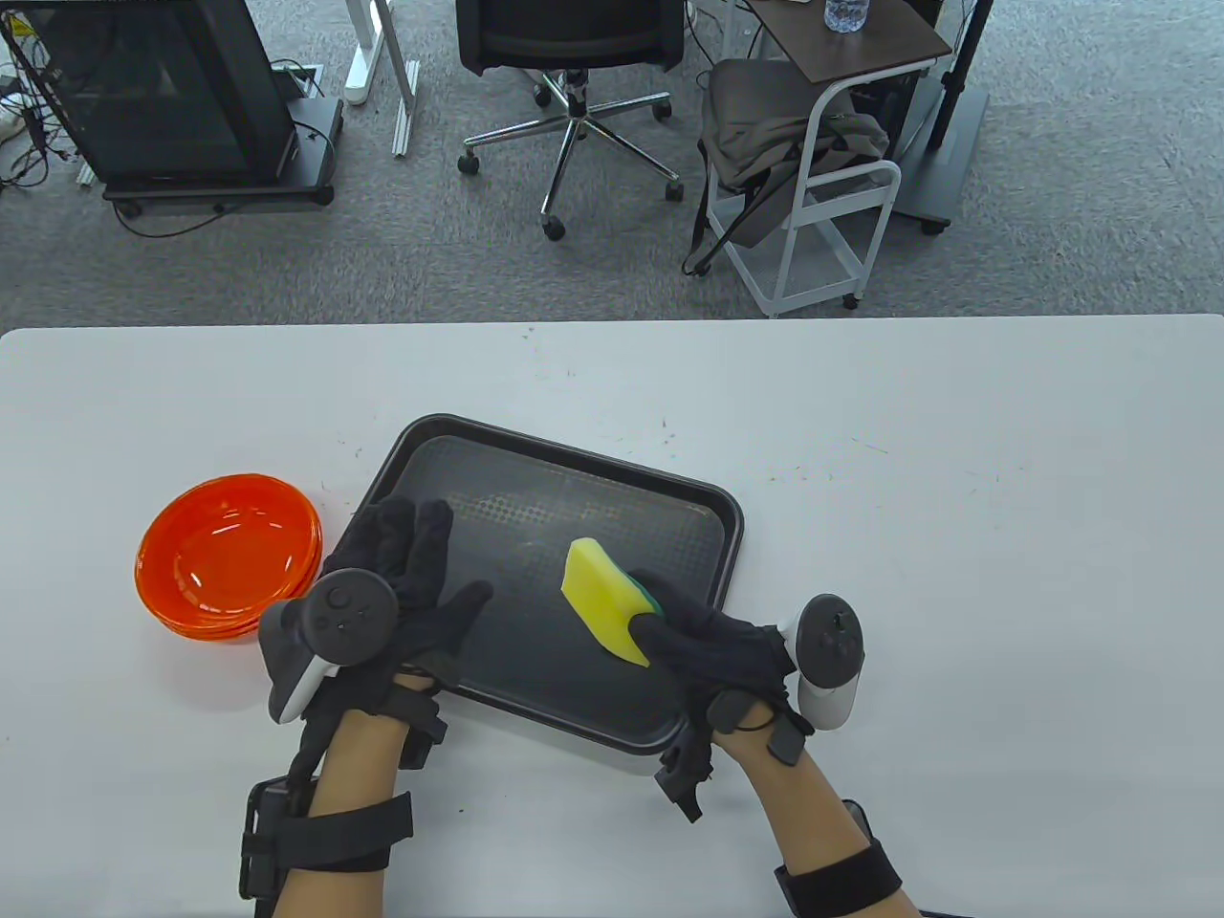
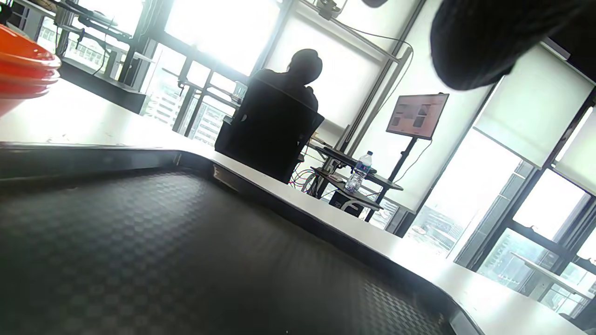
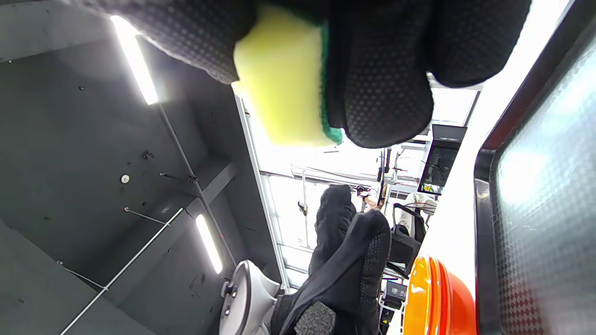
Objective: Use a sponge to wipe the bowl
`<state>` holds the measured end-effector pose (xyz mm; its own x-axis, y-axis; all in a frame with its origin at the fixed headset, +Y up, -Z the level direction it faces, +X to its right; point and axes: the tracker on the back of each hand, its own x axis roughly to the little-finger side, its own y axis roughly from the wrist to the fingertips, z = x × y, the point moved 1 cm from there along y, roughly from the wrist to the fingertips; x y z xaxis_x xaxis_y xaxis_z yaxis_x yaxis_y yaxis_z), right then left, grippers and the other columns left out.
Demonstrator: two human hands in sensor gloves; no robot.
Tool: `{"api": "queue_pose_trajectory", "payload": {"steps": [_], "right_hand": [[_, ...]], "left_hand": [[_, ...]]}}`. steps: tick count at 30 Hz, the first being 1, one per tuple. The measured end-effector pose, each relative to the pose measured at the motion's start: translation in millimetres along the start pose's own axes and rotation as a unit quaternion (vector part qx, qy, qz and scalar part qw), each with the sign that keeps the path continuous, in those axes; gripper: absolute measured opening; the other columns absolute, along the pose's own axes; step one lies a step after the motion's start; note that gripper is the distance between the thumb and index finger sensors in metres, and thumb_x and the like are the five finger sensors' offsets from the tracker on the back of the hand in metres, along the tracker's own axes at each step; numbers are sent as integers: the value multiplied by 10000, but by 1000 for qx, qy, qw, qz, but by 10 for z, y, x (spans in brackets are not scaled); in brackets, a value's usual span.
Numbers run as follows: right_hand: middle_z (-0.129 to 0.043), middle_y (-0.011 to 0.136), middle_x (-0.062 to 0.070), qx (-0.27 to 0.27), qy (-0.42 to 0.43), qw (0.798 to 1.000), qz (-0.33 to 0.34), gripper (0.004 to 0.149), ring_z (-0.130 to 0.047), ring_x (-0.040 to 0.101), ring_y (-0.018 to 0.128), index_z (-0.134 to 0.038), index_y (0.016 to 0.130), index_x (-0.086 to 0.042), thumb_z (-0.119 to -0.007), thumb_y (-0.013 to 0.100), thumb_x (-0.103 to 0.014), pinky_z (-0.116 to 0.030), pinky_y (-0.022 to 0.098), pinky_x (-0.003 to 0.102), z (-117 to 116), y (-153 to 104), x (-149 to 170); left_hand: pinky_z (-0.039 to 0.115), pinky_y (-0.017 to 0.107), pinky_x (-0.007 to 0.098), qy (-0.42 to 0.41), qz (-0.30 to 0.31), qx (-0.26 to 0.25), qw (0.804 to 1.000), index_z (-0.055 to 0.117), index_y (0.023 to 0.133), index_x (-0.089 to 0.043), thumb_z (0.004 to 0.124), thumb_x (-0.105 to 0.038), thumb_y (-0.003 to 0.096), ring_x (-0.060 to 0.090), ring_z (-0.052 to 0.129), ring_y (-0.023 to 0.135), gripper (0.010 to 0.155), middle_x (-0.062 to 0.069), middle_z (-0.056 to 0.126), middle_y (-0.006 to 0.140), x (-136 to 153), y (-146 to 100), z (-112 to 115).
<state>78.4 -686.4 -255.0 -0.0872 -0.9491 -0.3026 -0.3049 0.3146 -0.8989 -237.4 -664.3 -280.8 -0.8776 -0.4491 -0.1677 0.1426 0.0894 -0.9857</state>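
Note:
A stack of orange bowls (image 1: 228,557) sits on the white table to the left of a dark tray (image 1: 612,478). The stack also shows in the left wrist view (image 2: 23,70) and in the right wrist view (image 3: 430,298). My right hand (image 1: 688,626) grips a yellow sponge with a green back (image 1: 601,598) above the tray's right part; the right wrist view shows the sponge (image 3: 279,79) between the gloved fingers (image 3: 382,83). My left hand (image 1: 406,564) is open and empty over the tray's left edge, just right of the bowls, fingers spread.
The white table (image 1: 956,535) stretches wide to the right of the tray. Beyond its far edge, on the floor, stand an office chair (image 1: 574,57), a white rolling cart (image 1: 822,191) and a black cabinet (image 1: 163,96).

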Motion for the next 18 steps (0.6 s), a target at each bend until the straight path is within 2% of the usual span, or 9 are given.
{"api": "queue_pose_trajectory", "payload": {"steps": [6, 9, 11, 13, 18], "right_hand": [[-874, 829, 266, -4, -36, 999, 4, 505, -1008, 363, 553, -601, 946, -36, -768, 565, -323, -768, 475, 591, 33, 7, -1], [-861, 839, 275, -5, -111, 994, 11, 500, -1022, 345, 518, -604, 951, -51, -776, 562, -315, -780, 462, 585, 113, 16, -41], [-858, 841, 279, 0, -215, 976, 13, 498, -1022, 333, 508, -618, 947, -57, -789, 555, -311, -780, 461, 585, 225, 18, -89], [-869, 840, 269, 7, -319, 948, 16, 488, -1023, 320, 499, -649, 935, -71, -814, 543, -312, -781, 463, 584, 348, 11, -128], [-889, 836, 246, 44, -465, 884, -21, 484, -1024, 308, 482, -703, 905, -92, -872, 507, -309, -783, 466, 583, 649, -40, -106]], "left_hand": [[134, 717, 672, 25, 37, -6, 999, 308, 1118, -443, 826, -615, 501, 311, 43, 1121, 823, -62, 145, 1163, -169, -3, 2], [136, 714, 675, 16, 38, -3, 999, 320, 1121, -437, 824, -605, 505, 317, 50, 1121, 813, -56, 151, 1164, -182, -7, 24], [135, 714, 674, 14, 39, -1, 999, 319, 1122, -437, 822, -602, 508, 318, 49, 1120, 811, -55, 149, 1163, -187, -8, 31], [136, 713, 676, 10, 41, -2, 999, 321, 1122, -435, 820, -597, 510, 321, 51, 1120, 806, -54, 152, 1163, -188, -7, 26], [136, 712, 677, 1, 40, -5, 999, 324, 1124, -434, 817, -591, 513, 325, 56, 1120, 800, -47, 156, 1165, -179, -15, 8]]}}
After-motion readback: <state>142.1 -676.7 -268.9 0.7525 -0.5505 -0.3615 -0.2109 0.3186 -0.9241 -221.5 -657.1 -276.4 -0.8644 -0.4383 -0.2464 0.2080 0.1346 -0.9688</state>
